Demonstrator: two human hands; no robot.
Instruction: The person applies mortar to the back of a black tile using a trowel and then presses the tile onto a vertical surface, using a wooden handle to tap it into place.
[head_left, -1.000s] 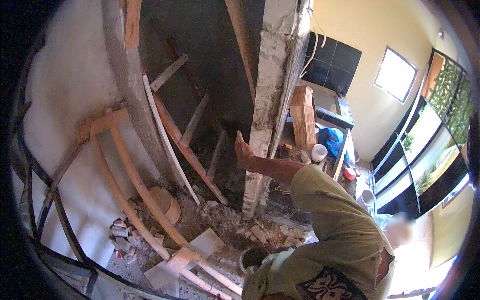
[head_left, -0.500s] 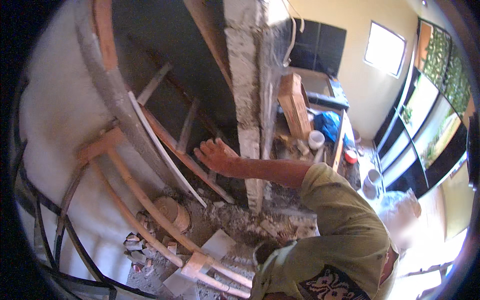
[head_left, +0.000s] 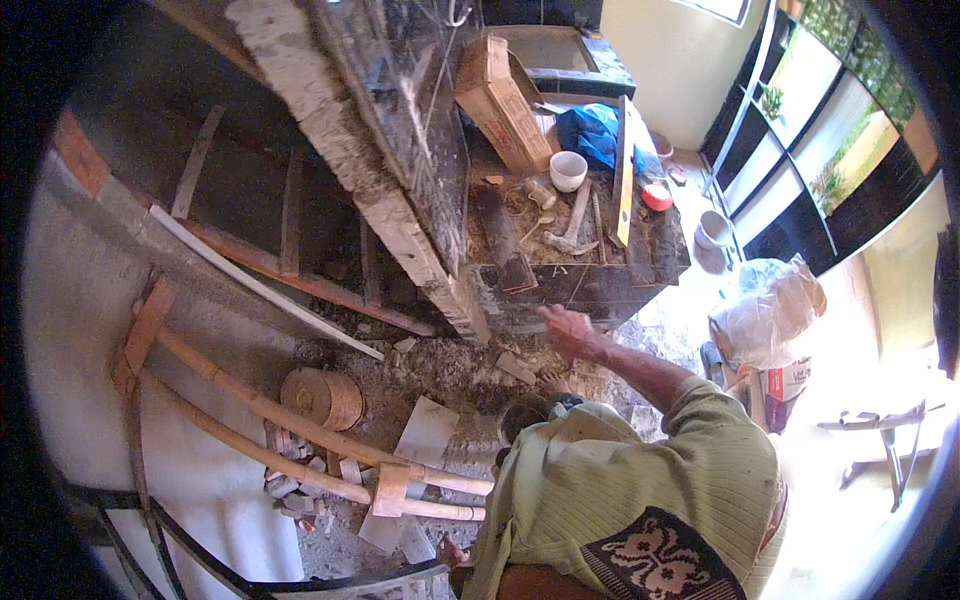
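Observation:
My right hand (head_left: 572, 335) is raised in front of the low counter, its arm in a yellow-green sleeve. The fingers are partly stretched, and nothing shows in them. Just beyond it, on the counter (head_left: 600, 283), lie a claw hammer (head_left: 572, 230), a yellow-edged level (head_left: 625, 185) and a dark tile strip (head_left: 503, 240). A white cup (head_left: 568, 172) stands behind the hammer. At the lower edge, part of my left hand (head_left: 453, 550) shows near a black metal rail (head_left: 340, 583); whether it grips anything is unclear.
Two bamboo poles (head_left: 270, 408) joined by wood blocks slant across the left. A round tub (head_left: 325, 398), rubble and a pale tile (head_left: 428, 430) lie on the floor. A rough wall edge (head_left: 370, 180) rises beside the counter. A plastic-wrapped bundle (head_left: 765, 315) stands at right.
My right hand has moved right, from beside the dark recess behind the wall edge to the front of the counter. Its fingers are less spread. The view has shifted, showing more of the counter top.

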